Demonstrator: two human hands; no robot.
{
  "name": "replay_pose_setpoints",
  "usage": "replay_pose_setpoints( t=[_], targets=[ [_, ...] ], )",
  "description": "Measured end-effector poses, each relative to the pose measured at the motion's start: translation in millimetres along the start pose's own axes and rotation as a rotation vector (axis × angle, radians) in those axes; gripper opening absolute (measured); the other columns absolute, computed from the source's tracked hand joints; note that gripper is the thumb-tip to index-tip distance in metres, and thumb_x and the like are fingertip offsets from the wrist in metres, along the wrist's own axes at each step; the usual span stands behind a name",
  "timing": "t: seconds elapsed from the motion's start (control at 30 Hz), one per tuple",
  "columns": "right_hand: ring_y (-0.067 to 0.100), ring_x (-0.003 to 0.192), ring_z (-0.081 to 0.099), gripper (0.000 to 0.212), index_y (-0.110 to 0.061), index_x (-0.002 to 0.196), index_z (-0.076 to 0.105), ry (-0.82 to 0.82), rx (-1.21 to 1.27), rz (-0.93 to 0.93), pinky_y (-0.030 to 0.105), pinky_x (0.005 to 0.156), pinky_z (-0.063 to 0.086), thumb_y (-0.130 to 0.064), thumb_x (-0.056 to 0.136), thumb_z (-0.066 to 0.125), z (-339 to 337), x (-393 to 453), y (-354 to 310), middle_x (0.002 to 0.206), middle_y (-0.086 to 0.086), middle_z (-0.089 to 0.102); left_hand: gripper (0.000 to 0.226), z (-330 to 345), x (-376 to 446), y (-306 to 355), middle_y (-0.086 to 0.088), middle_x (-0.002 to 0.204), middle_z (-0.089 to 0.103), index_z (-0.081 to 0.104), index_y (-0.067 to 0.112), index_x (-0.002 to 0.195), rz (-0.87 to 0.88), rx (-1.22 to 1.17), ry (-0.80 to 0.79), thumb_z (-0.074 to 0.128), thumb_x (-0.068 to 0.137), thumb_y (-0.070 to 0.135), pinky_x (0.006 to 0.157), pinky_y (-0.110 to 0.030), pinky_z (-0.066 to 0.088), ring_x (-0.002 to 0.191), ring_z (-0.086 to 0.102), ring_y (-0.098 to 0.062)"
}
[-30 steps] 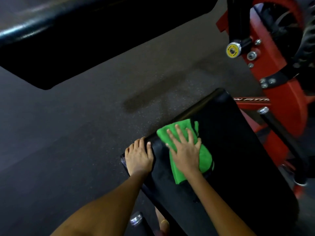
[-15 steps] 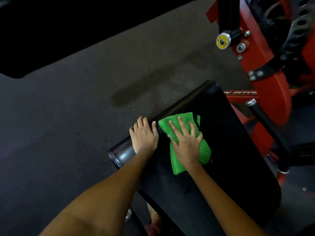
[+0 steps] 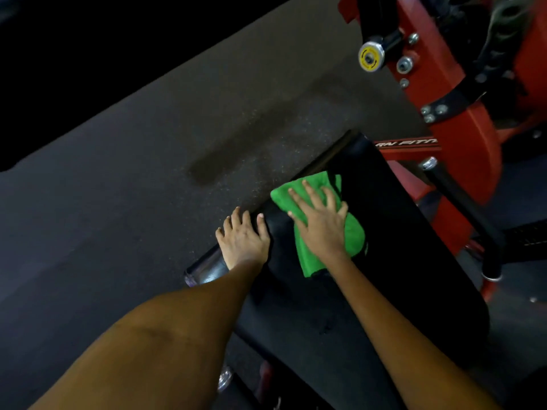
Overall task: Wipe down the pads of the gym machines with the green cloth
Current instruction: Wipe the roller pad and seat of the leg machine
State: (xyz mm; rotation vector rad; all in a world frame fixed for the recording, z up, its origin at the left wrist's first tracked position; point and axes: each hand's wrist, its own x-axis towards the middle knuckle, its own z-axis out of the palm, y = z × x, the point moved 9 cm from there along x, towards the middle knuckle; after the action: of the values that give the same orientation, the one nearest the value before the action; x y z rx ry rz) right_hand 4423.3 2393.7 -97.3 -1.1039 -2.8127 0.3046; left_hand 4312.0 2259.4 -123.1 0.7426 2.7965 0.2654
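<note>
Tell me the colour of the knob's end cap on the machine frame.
Yellow, on the knob in the head view.

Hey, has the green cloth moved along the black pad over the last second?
Yes. The green cloth, under the right hand, slid along the black pad toward its far end near the red machine frame.

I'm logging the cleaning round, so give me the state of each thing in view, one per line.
green cloth: spread flat on the pad, under the right hand
black pad: bare beyond the cloth
right hand: flat, pressing the cloth
left hand: resting on the pad's edge
</note>
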Motion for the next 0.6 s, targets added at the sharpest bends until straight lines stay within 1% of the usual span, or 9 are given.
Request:
replay_pose_setpoints(
  t=[0.1,0.17,0.23,0.3,0.33,0.37,0.47,0.53,0.6],
  targets=[
    [0.027,0.126,0.037,0.051,-0.042,0.139,0.041,0.007,-0.030,-0.126,0.060,0.090,0.039,-0.051,0.088,0.040,7.5,-37.4,13.0,0.148,-0.006,0.041,0.051,-1.3,-1.7,-1.0,-0.008,0.128,0.058,0.055,0.015,0.124,-0.006,-0.013,0.007,0.022,0.099,0.045,0.095,-0.043,0.037,0.113,0.054,-0.029],
    [0.029,0.124,0.039,0.051,-0.041,0.137,0.043,0.008,-0.019,-0.082,0.058,0.089,0.040,-0.050,0.087,0.042,3.9,-35.5,43.8,0.146,-0.005,0.044,0.049,-0.2,-1.5,1.7,-0.008,0.119,0.062,0.056,0.015,0.122,-0.006,-0.022,0.009,0.024,0.099,0.044,0.091,-0.042,0.038,0.106,0.057,-0.029],
    [0.033,0.129,0.037,0.049,-0.039,0.138,0.045,0.050,0.057,0.154,0.058,0.093,0.036,-0.048,0.090,0.046,-8.8,-14.2,84.6,0.148,-0.003,0.041,0.048,0.2,-1.3,2.2,-0.008,0.117,0.063,0.056,0.015,0.123,-0.013,-0.025,0.008,0.026,0.099,0.043,0.091,-0.042,0.038,0.105,0.057,-0.029],
    [0.032,0.137,0.026,0.050,-0.040,0.142,0.039,0.031,0.159,0.446,0.055,0.101,0.027,-0.046,0.093,0.049,-15.0,14.3,118.9,0.154,-0.006,0.029,0.047,0.8,-1.4,2.4,-0.007,0.118,0.063,0.056,0.016,0.123,-0.012,-0.017,0.008,0.026,0.099,0.044,0.091,-0.042,0.038,0.105,0.057,-0.028],
    [0.031,0.138,0.021,0.051,-0.041,0.143,0.036,0.020,0.175,0.507,0.053,0.102,0.025,-0.047,0.094,0.048,-18.4,29.9,122.3,0.156,-0.008,0.024,0.048,1.6,-1.2,2.6,-0.007,0.118,0.063,0.055,0.016,0.124,-0.010,-0.011,0.007,0.025,0.099,0.044,0.092,-0.041,0.039,0.105,0.057,-0.028],
    [0.031,0.139,0.019,0.051,-0.042,0.144,0.034,0.010,0.163,0.495,0.053,0.103,0.024,-0.047,0.094,0.047,-21.4,46.5,114.2,0.157,-0.009,0.022,0.048,1.9,0.0,1.9,-0.006,0.118,0.063,0.055,0.017,0.124,-0.011,-0.004,0.008,0.025,0.099,0.044,0.092,-0.041,0.039,0.105,0.057,-0.027],
    [0.031,0.141,0.019,0.049,-0.042,0.142,0.037,-0.046,0.069,0.220,0.058,0.105,0.021,-0.046,0.094,0.047,-16.2,67.4,52.9,0.155,-0.008,0.026,0.048,3.1,0.8,0.3,-0.006,0.118,0.063,0.055,0.017,0.125,-0.013,0.005,0.005,0.025,0.099,0.044,0.091,-0.041,0.039,0.105,0.057,-0.027],
    [0.031,0.138,0.026,0.047,-0.041,0.140,0.041,-0.044,0.047,0.080,0.061,0.103,0.022,-0.045,0.094,0.048,-6.5,48.3,19.9,0.153,-0.007,0.033,0.049,3.6,0.6,1.2,-0.006,0.118,0.062,0.054,0.017,0.125,-0.011,0.009,-0.003,0.024,0.099,0.044,0.091,-0.041,0.039,0.105,0.056,-0.028],
    [0.030,0.133,0.035,0.048,-0.041,0.138,0.044,-0.034,0.039,-0.020,0.062,0.099,0.029,-0.047,0.091,0.048,-0.6,18.5,8.2,0.149,-0.007,0.039,0.049,3.5,0.9,1.1,-0.006,0.119,0.062,0.054,0.017,0.126,-0.017,0.007,-0.007,0.024,0.098,0.044,0.091,-0.041,0.038,0.106,0.056,-0.028]
  ],
)
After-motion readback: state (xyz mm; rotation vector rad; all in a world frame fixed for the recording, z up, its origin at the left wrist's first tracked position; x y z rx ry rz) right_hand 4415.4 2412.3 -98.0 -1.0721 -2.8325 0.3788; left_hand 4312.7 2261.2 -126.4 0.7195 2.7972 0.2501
